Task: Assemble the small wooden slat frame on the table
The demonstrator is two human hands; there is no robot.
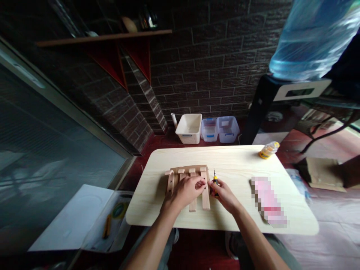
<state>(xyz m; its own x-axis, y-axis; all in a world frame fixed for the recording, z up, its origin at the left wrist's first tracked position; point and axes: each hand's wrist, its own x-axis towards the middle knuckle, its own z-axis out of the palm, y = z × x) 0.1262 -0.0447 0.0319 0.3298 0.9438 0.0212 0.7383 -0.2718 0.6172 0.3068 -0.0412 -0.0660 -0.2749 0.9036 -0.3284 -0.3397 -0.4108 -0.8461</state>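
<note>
A light wooden rack [206, 203] lies on the table, made of several slats with hooked ends along a rail; dark screws or holes show in the slats. My left hand [188, 190] rests over the middle slats, its thumb and fingers pinched together beside the rightmost slat. Whatever may be between those fingertips is too small to make out. Just right of the rack, my right hand [225, 194] is closed around a black and yellow screwdriver [215, 179], its bit pointing away from me, apart from the wood.
The pale table [233, 161] carries a clear bottle with a yellow base [269, 150] at back right and a pixelated pink item [268, 200] at right. Beyond it are a cream basket [189, 129], clear bins [227, 129] and a water dispenser [261, 108]. An open plastic box [120, 234] sits left.
</note>
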